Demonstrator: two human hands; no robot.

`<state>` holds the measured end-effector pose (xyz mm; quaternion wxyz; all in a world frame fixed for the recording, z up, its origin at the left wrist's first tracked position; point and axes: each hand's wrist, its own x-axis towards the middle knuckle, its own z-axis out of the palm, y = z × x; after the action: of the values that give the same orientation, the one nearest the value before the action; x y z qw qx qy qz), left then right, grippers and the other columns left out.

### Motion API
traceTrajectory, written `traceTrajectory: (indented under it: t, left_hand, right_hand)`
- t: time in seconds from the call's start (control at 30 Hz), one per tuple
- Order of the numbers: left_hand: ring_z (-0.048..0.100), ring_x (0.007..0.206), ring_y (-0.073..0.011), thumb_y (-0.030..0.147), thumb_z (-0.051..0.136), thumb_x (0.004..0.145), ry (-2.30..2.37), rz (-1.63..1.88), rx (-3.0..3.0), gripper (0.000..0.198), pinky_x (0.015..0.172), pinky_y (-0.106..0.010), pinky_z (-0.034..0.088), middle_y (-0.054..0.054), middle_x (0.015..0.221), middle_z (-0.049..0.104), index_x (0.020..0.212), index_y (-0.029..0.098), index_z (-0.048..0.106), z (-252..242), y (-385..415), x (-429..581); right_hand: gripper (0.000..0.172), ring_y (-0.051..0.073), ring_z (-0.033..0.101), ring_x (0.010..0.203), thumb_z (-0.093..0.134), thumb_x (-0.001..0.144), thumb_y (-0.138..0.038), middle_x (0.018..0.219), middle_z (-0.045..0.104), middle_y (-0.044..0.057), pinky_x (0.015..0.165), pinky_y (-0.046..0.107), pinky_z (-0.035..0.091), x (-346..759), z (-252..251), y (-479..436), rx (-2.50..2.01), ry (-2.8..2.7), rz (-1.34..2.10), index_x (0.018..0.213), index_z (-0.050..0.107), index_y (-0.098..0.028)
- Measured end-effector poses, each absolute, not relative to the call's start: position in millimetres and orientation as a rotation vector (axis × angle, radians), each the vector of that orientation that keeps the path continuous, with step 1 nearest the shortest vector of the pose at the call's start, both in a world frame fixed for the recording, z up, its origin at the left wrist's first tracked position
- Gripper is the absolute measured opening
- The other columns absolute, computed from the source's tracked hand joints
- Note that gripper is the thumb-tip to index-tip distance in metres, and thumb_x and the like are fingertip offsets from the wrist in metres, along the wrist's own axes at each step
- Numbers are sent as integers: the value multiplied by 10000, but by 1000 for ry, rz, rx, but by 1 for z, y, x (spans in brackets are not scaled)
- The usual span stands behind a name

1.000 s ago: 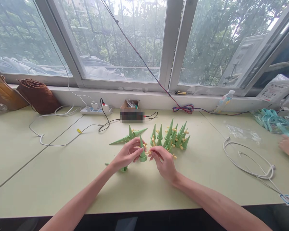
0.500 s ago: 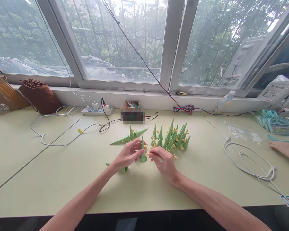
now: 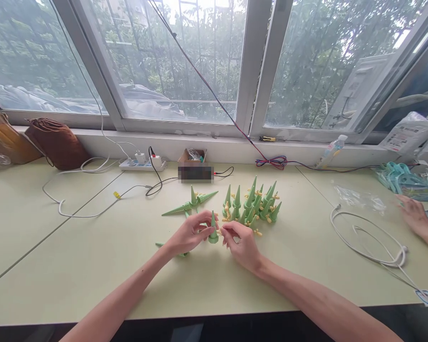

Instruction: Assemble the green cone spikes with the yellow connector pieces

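Observation:
My left hand point(image 3: 189, 233) is closed round a green plant watering spike point(image 3: 213, 233), which stands upright, point up. At the spike's right side, my right hand point(image 3: 241, 241) pinches a small yellow valve point(image 3: 219, 232). The valve lies against the spike's side; how far it sits in is hidden by my fingers. Just behind my right hand stands a group of green spikes point(image 3: 249, 202) with yellow valves, several of them upright. Beyond my left hand are more green spikes point(image 3: 178, 209), some lying flat. Another spike point(image 3: 160, 244) is partly covered by my left wrist.
A co-worker's hand point(image 3: 415, 216) rests at the right, near teal items point(image 3: 406, 183). White cable point(image 3: 333, 221) coils on the table there, by clear plastic bags point(image 3: 360, 199). Behind stand a small cardboard box point(image 3: 181, 156), a power strip point(image 3: 124, 165) and a bottle point(image 3: 330, 152).
Both my hands and the spike have shifted only slightly, the spike a little lower and to the right. The co-worker's hand has come further into view, beside a teal item.

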<state>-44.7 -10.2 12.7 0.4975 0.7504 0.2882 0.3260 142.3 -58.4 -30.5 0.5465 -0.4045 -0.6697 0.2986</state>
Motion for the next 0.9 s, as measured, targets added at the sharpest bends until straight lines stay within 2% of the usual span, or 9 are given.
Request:
traceTrajectory:
  t: [0.17,0.4,0.67,0.77,0.9]
  left_hand:
    - [595,795,-173,319,568,923,701,785,1949,167,762,-336,552,-70,883,646,929,187,672,11,-10,-45]
    - [614,797,-171,279,574,926,747,783,2005,174,697,-293,536,-70,898,655,1015,196,699,11,-9,-45]
    - [616,912,-183,289,561,936,669,858,1977,253,803,-332,562,-113,1157,588,1150,226,681,15,-9,-47]
    - [605,914,-179,320,543,949,712,907,1932,246,767,-304,555,-103,1115,581,1130,212,670,16,-9,-47]
    - [563,751,-134,376,526,956,876,938,1912,252,655,-250,503,-42,883,581,1072,187,646,14,-8,-46]
  right_hand:
    - [219,122,595,506,548,953,-367,721,635,21,492,243,523,141,-29,-58,-984,-1514,867,885,635,-177]
    - [236,121,593,515,554,947,-400,700,615,3,499,235,509,143,-29,-55,-1006,-1495,946,885,618,-181]
    - [202,114,585,541,523,973,-354,744,604,9,509,230,499,144,-30,-56,-979,-1502,874,900,600,-182]
    - [197,114,582,549,512,980,-334,754,599,15,512,233,494,144,-28,-56,-974,-1495,803,885,588,-180]
    - [184,120,573,570,492,990,-306,736,581,14,524,238,492,145,-27,-58,-973,-1523,696,897,594,-184]
